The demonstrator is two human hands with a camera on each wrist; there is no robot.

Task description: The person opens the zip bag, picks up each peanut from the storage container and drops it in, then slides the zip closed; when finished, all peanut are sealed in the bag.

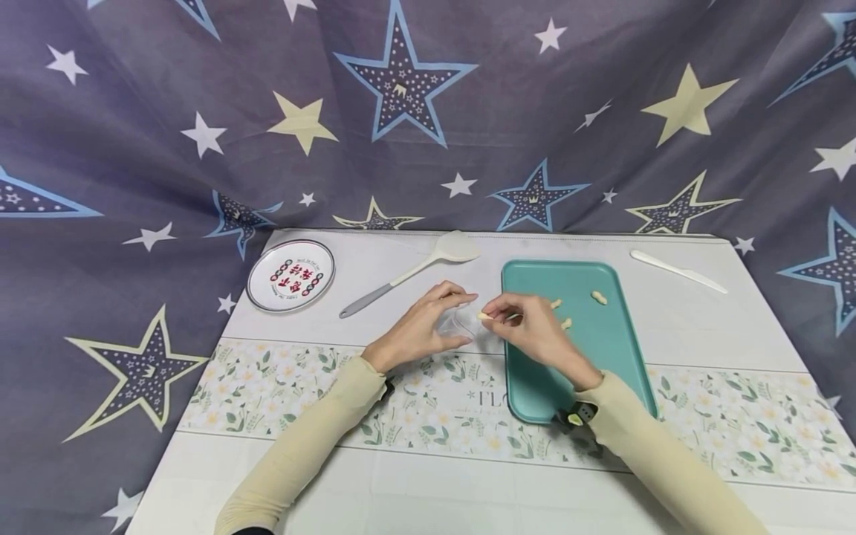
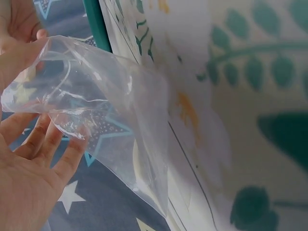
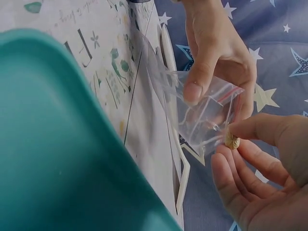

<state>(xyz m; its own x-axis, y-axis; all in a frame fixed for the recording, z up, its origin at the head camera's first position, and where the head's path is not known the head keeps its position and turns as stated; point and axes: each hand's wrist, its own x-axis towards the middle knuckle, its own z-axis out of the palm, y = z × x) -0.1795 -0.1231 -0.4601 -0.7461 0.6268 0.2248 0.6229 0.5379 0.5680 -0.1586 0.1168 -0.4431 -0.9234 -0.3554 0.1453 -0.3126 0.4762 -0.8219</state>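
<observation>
My left hand (image 1: 416,327) holds a clear zip-lock bag (image 2: 139,115), its thumb and fingers spread around the mouth. The bag's red-striped zip edge shows in the right wrist view, where the left thumb lies along the plastic. Between thumb and fingertips, my right hand (image 1: 531,327) pinches an unshelled peanut (image 3: 232,140) right at the bag's opening. Beside it, on the teal tray (image 1: 602,357), lie a few more peanuts (image 1: 599,297), two of them partly behind the right hand.
A white plate (image 1: 321,286) with red lettering stands at the back left. Between it and the tray lies a white spatula (image 1: 458,247) with a grey handle. A white knife (image 1: 678,271) rests right of the tray. A star-patterned cloth (image 1: 455,148) hangs behind the table.
</observation>
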